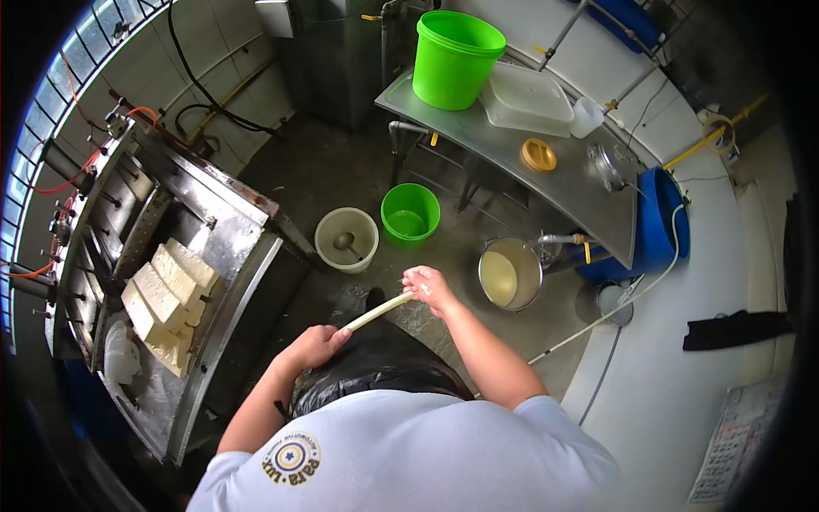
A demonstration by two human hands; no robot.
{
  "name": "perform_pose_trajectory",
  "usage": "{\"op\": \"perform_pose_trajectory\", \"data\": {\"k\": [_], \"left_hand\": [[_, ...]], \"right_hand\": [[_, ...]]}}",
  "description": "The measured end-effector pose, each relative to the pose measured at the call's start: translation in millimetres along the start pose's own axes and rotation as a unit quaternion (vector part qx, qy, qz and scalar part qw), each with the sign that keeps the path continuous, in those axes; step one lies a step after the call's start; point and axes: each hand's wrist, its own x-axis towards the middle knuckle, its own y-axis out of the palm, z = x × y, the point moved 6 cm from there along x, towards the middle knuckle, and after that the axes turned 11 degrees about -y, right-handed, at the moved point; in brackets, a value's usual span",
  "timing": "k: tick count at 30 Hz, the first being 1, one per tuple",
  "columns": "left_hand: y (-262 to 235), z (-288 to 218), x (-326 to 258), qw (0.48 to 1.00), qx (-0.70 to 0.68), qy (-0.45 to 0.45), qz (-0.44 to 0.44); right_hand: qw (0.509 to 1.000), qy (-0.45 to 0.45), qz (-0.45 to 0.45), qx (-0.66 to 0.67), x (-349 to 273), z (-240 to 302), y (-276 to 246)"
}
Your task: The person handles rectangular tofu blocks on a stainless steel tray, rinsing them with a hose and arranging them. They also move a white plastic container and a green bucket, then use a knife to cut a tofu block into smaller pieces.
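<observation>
While you are stretching the pale strip (378, 311) in the head view, you are closing your left hand (314, 346) around its lower end and pinching its upper end in your right hand (429, 288). You are keeping the pull even, which should prevent tearing. The strip is spanning between both grips, above the black apron (375, 367); beyond the right grip, the metal pot (510, 273) is sitting.

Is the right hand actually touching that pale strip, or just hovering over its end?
Touching. The head view shows the right hand closed over the far end of the pale strip, no gap visible.
</observation>
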Motion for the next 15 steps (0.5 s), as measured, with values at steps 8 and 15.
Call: {"op": "perform_pose_trajectory", "data": {"k": [8,15], "left_hand": [[-42,-85,146,0.999,0.013,-0.028,-0.036],[-102,-127,228,0.98,-0.048,-0.088,-0.171]], "right_hand": [[0.975,0.127,-0.097,-0.151,32,15,-157],[0.984,-0.03,-0.169,-0.044,105,115,-259]]}}
